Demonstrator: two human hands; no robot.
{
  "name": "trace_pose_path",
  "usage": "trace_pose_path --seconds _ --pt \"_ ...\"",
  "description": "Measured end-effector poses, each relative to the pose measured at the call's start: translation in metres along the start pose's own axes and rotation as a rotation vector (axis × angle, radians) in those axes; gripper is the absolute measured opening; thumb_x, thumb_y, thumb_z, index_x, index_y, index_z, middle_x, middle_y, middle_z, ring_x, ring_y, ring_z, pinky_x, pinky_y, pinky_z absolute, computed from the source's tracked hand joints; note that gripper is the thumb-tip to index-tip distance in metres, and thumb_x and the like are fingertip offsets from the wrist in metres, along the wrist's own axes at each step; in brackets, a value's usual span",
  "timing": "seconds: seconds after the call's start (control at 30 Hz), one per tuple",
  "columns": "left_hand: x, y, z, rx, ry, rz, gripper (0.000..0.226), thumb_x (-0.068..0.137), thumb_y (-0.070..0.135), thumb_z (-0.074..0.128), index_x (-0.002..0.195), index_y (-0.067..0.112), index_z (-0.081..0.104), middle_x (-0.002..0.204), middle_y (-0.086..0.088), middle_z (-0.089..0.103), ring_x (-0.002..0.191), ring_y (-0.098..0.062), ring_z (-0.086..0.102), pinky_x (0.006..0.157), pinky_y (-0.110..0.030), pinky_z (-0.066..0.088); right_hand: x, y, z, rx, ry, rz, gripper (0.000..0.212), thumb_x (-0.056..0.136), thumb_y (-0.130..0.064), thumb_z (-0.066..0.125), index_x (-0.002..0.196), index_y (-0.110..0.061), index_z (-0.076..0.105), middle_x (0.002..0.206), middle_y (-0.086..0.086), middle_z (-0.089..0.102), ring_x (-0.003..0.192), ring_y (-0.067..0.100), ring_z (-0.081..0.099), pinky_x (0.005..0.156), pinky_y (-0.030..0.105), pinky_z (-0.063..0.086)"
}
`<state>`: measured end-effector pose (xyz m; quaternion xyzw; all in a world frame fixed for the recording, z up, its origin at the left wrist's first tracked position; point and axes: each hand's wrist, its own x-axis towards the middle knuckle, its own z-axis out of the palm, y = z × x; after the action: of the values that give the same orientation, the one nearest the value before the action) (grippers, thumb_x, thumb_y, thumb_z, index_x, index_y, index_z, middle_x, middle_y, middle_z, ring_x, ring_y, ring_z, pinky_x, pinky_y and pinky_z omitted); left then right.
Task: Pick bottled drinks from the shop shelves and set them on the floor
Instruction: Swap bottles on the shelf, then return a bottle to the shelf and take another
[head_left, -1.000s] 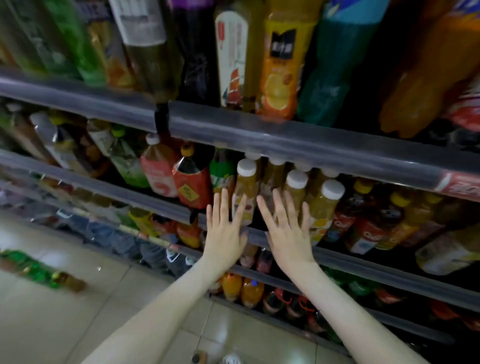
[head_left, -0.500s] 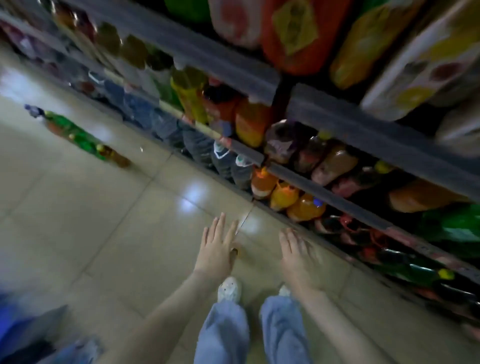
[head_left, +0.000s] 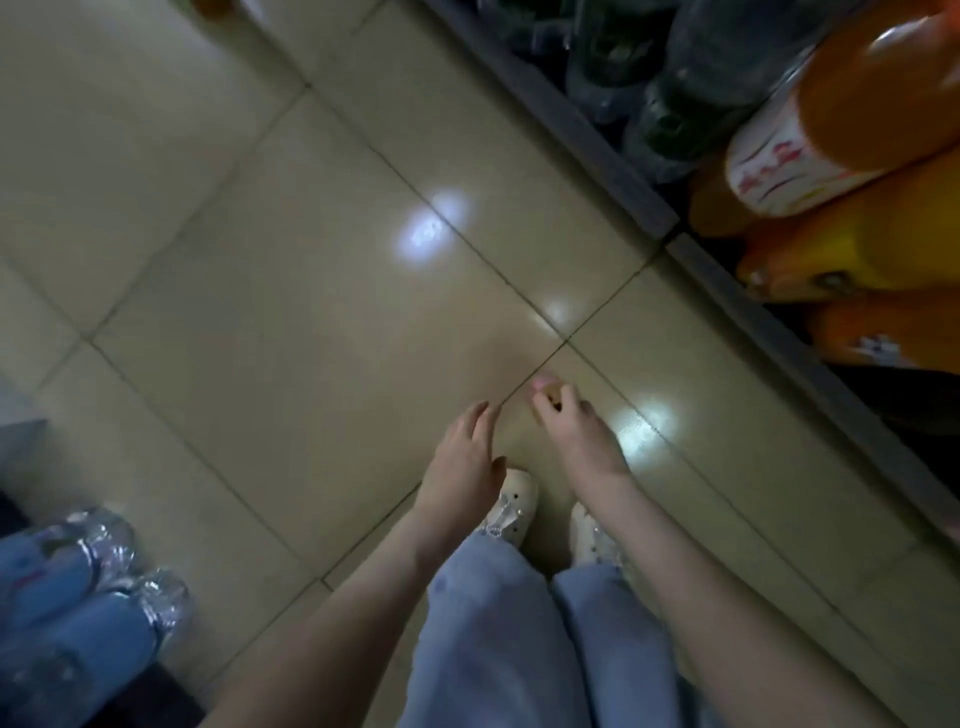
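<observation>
Fingers (head_left: 570, 399) around small round cap (head_left: 546, 384), glossy tiles (head_left: 291, 291)

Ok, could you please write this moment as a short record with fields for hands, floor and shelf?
left hand: open, relaxed, holds nothing
right hand: fingers curl round a small pink-topped object, too blurred to identify
floor: beige glossy tiles
shelf, upper right: large orange plastic bottles, dark bottles beside them
lower left: wrapped clear bottles with blue labels
</observation>
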<state>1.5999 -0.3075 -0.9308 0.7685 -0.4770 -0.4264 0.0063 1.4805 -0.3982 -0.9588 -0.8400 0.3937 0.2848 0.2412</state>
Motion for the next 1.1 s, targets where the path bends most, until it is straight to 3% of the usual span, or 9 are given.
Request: trace_pose_path --seconds 0.17,0.33,0.5,0.57,0.67,0.8,0.9,1.0,1.1 --pt "-0.025 0.014 -0.029 -0.099 -0.033 0.003 0.062 0.093 0.013 0.055 0.148 0.009 0.026 0.154 -0.008 0.027 0.137 -0.025 0.031 0.108 -0.025 0.022 -0.036 0.006 -0.043 0.263 0.030 -0.024 0.038 0.096 -0.012 0.051 0.134 -0.012 0.042 0.131 0.007 0.042 0.103 0.027 0.058 0.079 0.030 0.042" --pt "-0.083 0.083 -0.126 -0.083 -0.067 0.198 0.077 0.087 0.022 0.065 0.151 0.013 0.022 0.155 -0.008 0.026 0.137 -0.027 0.032 0.111 -0.031 0.026 -0.155 0.001 -0.185 0.606 0.222 0.009 0.017 0.087 -0.020 0.066 0.100 -0.016 0.055 0.102 -0.002 0.050 0.086 0.019 0.055 0.070 0.029 0.041" --pt "-0.158 0.194 -0.259 -0.157 -0.028 0.448 0.082 0.075 0.023 0.076 0.145 0.012 0.034 0.137 -0.010 0.050 0.122 -0.029 0.049 0.096 -0.024 0.035 -0.302 -0.015 -0.353 0.722 0.462 -0.015 0.023 0.077 -0.014 0.078 0.092 -0.020 0.062 0.089 -0.021 0.048 0.085 -0.009 0.050 0.074 0.003 0.035" --pt "-0.193 0.240 -0.309 -0.164 0.033 0.522 0.075 0.070 0.024 0.079 0.136 0.013 0.043 0.125 -0.009 0.058 0.113 -0.029 0.055 0.079 -0.015 0.031 -0.359 -0.020 -0.411 0.734 0.607 -0.003 0.023 0.076 -0.013 0.078 0.093 -0.018 0.064 0.091 -0.021 0.050 0.088 -0.016 0.049 0.077 0.002 0.034" --pt "-0.242 0.304 -0.371 -0.105 0.097 0.633 0.074 0.067 0.041 0.077 0.130 0.025 0.041 0.118 -0.001 0.061 0.103 -0.024 0.060 0.068 -0.019 0.031 -0.432 -0.022 -0.476 0.768 0.831 0.045 0.029 0.080 -0.021 0.074 0.107 -0.020 0.064 0.099 -0.016 0.053 0.094 -0.011 0.049 0.081 0.001 0.034" --pt "-0.303 0.388 -0.428 -0.087 0.110 0.774 0.072 0.059 0.060 0.065 0.122 0.036 0.038 0.094 0.006 0.065 0.093 -0.023 0.064 0.066 -0.026 0.039 -0.510 -0.017 -0.522 0.878 0.964 0.099 0.066 0.080 -0.024 0.077 0.128 -0.045 0.036 0.123 -0.029 0.040 0.111 -0.026 0.036 0.086 -0.006 0.025" --pt "-0.340 0.449 -0.450 -0.092 0.089 0.883 0.075 0.063 0.056 0.066 0.129 0.032 0.038 0.091 0.009 0.067 0.086 -0.018 0.065 0.070 -0.031 0.051 -0.556 -0.006 -0.535 0.947 0.977 0.096 0.079 0.078 -0.032 0.079 0.129 -0.053 0.022 0.121 -0.039 0.034 0.104 -0.037 0.033 0.080 -0.010 0.027" --pt "-0.376 0.505 -0.456 -0.063 0.049 1.032 0.070 0.065 0.048 0.067 0.127 0.036 0.038 0.090 0.011 0.068 0.080 -0.010 0.065 0.073 -0.036 0.056 -0.601 0.011 -0.541 1.058 1.082 0.162 0.087 0.075 -0.039 0.080 0.140 -0.041 0.022 0.118 -0.033 0.046 0.099 -0.031 0.044 0.075 -0.005 0.036" --pt "-0.414 0.555 -0.450 -0.007 0.039 1.187 0.068 0.066 0.048 0.069 0.126 0.035 0.040 0.087 0.011 0.068 0.077 -0.008 0.066 0.071 -0.032 0.056 -0.651 0.031 -0.544 1.089 1.278 0.254 0.081 0.067 -0.047 0.083 0.131 -0.040 0.034 0.108 -0.022 0.058 0.091 -0.020 0.055 0.068 0.001 0.043"
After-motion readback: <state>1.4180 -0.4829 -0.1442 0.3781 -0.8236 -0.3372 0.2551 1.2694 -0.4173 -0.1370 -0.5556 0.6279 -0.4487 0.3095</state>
